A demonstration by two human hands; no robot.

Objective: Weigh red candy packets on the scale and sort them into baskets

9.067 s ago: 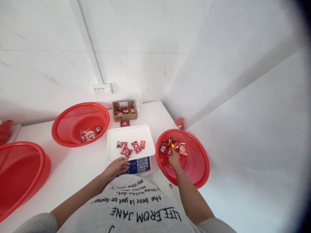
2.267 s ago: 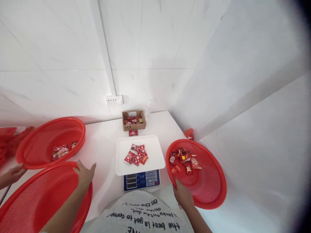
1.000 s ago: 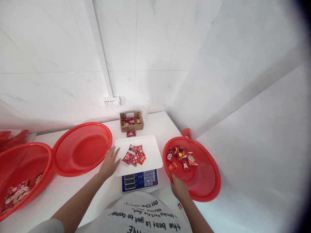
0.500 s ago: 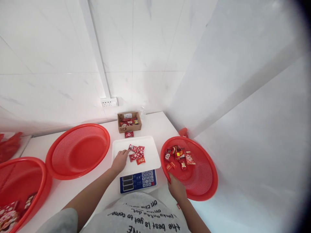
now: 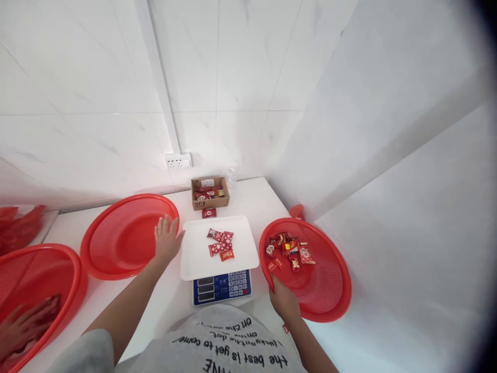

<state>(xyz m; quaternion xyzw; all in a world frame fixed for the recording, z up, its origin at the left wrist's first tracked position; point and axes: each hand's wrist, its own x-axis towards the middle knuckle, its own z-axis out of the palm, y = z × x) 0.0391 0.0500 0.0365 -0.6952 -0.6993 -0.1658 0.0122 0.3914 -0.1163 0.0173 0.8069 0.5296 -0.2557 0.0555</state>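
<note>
My left hand (image 5: 167,241) is open, fingers spread, over the right rim of a red basket (image 5: 93,259) with no candy visible in it. Several red wrapped candies (image 5: 222,244) lie on the white tray (image 5: 194,264) of a blue-panelled scale (image 5: 223,288). On the right, my right hand (image 5: 284,299) is closed on the near left rim of another red basket (image 5: 341,290). That basket holds several wrapped candies (image 5: 295,251) towards its left side.
A small cardboard box (image 5: 210,194) of packets stands behind the tray, with a red packet (image 5: 208,213) before it. At the lower left, another person's hand (image 5: 23,326) reaches into a third red basket (image 5: 70,254). A wall socket (image 5: 178,160) is above.
My left hand has moved left off the tray and its fingers have spread. Another person's hand has appeared in the lower-left basket. My right hand keeps its hold on the right basket's rim.
</note>
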